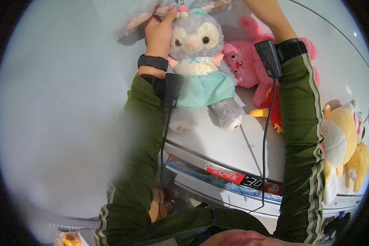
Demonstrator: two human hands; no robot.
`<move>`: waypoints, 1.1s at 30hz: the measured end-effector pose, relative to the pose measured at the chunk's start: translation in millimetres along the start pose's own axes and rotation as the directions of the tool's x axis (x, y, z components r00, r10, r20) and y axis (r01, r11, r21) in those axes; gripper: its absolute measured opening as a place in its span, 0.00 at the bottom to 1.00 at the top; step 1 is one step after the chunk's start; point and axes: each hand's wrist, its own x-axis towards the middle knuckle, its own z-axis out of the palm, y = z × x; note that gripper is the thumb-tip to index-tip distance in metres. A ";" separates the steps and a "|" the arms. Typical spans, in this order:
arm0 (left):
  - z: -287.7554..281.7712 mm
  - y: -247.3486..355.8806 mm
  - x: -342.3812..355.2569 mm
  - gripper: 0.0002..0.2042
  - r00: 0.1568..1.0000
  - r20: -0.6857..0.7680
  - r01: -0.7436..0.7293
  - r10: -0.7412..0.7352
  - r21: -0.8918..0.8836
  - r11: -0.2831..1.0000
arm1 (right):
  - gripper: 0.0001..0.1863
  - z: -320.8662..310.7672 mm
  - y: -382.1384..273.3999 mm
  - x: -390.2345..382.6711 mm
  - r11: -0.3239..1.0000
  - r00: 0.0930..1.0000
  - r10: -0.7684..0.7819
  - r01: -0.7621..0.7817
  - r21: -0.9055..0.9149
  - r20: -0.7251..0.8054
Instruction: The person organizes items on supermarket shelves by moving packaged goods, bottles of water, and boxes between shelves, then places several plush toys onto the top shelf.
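A grey plush rabbit [194, 45] with a dotted top and mint skirt lies face up on the white surface, its head toward the top of the view. My left hand [160, 35] is closed around the base of its left-side ear, beside small coloured pompoms on its head. My right hand [263, 7] reaches past the top edge near the other ear; its fingers are cut off from view. To the right of the rabbit, a pink plush toy [248, 67] lies partly under my right forearm.
A red and yellow plush [274, 110] shows beside my right sleeve. More plush toys, one yellow and white [342, 131], lie at the right. Black cables [267, 135] hang from my wrist devices. Packaged goods [227, 174] sit below the surface's near edge. A pale blur covers the left.
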 end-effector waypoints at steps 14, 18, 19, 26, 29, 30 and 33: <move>31.0 51.2 -38.6 0.19 0.903 0.421 0.042 -0.086 0.112 0.993 | 0.14 -30.2 -43.3 -15.6 0.603 0.972 -0.213 0.209 -0.770 0.097; 21.8 35.2 -22.1 0.22 0.875 0.483 -0.116 0.033 0.143 0.983 | 0.15 -32.6 -35.7 -14.2 0.548 0.969 0.085 0.148 -0.823 0.231; 22.9 32.3 -22.7 0.24 0.881 0.465 -0.168 0.090 0.128 0.977 | 0.15 -31.3 -32.0 -16.2 0.542 0.969 0.091 0.145 -0.828 0.229; 14.1 44.9 -27.3 0.20 0.867 0.468 0.173 -0.170 0.037 0.984 | 0.18 -22.3 -35.2 -13.9 0.607 0.938 0.082 0.222 -0.764 0.337; 10.9 42.7 -26.3 0.19 0.854 0.469 0.249 -0.223 0.007 0.968 | 0.17 -17.3 -15.0 -7.5 0.654 0.947 0.047 0.210 -0.726 0.316; 10.9 45.4 -27.1 0.19 0.862 0.439 0.265 -0.253 0.035 0.964 | 0.16 -14.2 -14.4 -6.6 0.676 0.964 0.039 0.170 -0.717 0.265; 17.8 51.3 -27.5 0.19 0.862 0.415 0.254 -0.290 0.141 0.957 | 0.12 -20.9 -14.6 -4.9 0.711 0.939 -0.343 0.279 -0.646 0.029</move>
